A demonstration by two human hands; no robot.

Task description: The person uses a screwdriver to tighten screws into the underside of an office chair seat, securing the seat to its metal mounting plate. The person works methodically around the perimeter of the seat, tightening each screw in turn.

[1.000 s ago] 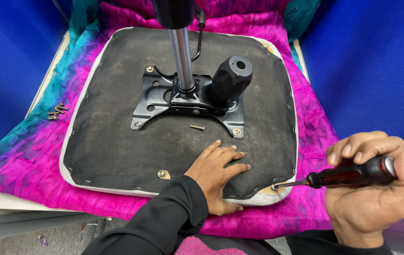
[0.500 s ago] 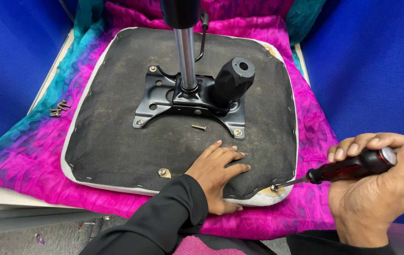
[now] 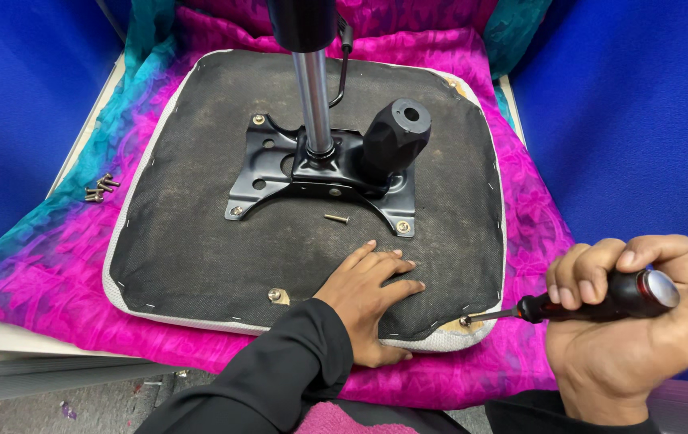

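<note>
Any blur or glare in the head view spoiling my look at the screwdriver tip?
Head view: right hand slightly motion-blurred at its edge; screwdriver tip sharp at the seat base corner; small glare on the handle end and metal post; left hand crisp; lighting even.

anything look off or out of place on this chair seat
One loose screw lies on the black seat underside, just in front of the metal plate. More screws sit on the cloth at the left.
</note>
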